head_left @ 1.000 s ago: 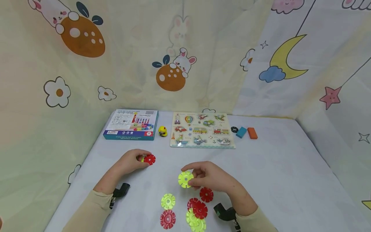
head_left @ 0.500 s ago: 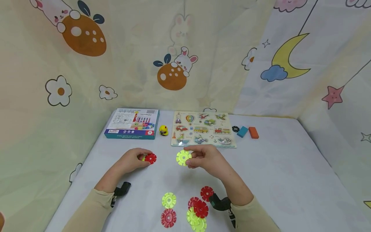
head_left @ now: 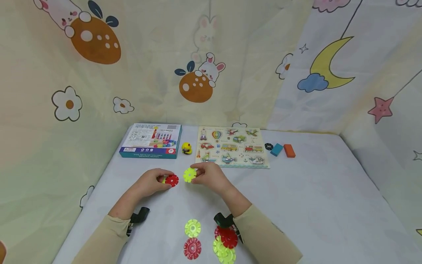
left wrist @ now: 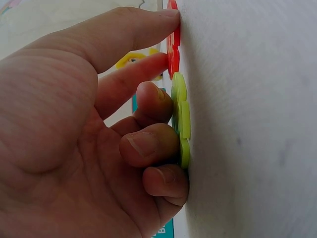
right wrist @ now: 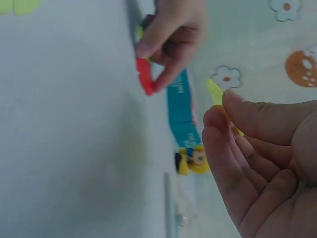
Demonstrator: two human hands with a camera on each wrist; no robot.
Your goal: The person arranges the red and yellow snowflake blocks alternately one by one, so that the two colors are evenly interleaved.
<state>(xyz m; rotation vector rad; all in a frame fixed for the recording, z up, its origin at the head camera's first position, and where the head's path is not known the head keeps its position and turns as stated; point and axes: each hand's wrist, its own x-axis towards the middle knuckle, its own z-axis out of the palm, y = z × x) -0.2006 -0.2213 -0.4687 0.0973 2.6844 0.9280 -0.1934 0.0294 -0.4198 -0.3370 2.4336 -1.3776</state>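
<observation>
1. Leftward across the table has gone the right hand [head_left: 211, 176] since half a second ago, carrying its yellow disc [head_left: 189, 175] toward the left hand [head_left: 151, 182], which has stayed in nearly the same place.
2. Thumb and forefinger of the right hand pinch the yellow disc near its edge; its face is turned to the head camera, and the right wrist view shows it almost edge-on.
3. The left hand pinches a red disc [head_left: 171, 180] between thumb and forefinger. Its other fingers curl against a lime disc [left wrist: 182, 121], which sits end to end with the red one; whether those two are slotted together, I cannot tell.
4. Between the red disc and the yellow disc there is a narrow gap: they are near each other but apart.
5. Closer to the person, a loose green disc [head_left: 192, 228] lies just beyond a loose red disc [head_left: 192, 248]. To their right is an overlapping pile of discs [head_left: 229, 239], red and yellow-green, partly covered in the head view by the black wrist camera [head_left: 223, 220].
6. Along the back of the table stand a box [head_left: 150, 141], a toy duck [head_left: 186, 148], a picture board [head_left: 235, 148], a black tag [head_left: 268, 146], a blue block [head_left: 276, 149] and an orange block [head_left: 289, 150].
</observation>
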